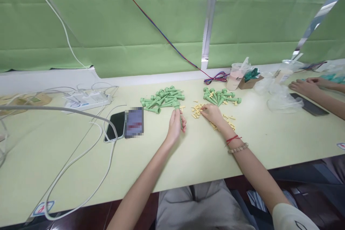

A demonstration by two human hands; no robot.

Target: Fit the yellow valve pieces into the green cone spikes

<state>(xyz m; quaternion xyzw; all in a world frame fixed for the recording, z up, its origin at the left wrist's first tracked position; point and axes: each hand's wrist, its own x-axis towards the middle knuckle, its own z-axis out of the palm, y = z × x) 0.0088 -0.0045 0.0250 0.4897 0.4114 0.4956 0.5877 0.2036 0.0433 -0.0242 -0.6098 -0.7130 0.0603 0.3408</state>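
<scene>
- Holding one green plastic spike [178, 107] upright in your left hand [175, 125], grip closed round its shaft, just in front of the near pile.
- Your right hand [212, 113] rests on the scattered yellow pieces [197, 110]; fingers curled over them, whether any is pinched cannot be told.
- Two piles of green spikes [163, 99], [221, 97] on the pale green surface [188, 154]; count per pile unclear.
- Two phones [125, 124] lying flat, one screen blurred.
- One lidded cup [236, 75].
- Another person's hand [303, 87], cut off at right.

We see two piles of green spikes [163, 99], two phones [125, 125], one drink cup [236, 76], one power strip [87, 100].
</scene>
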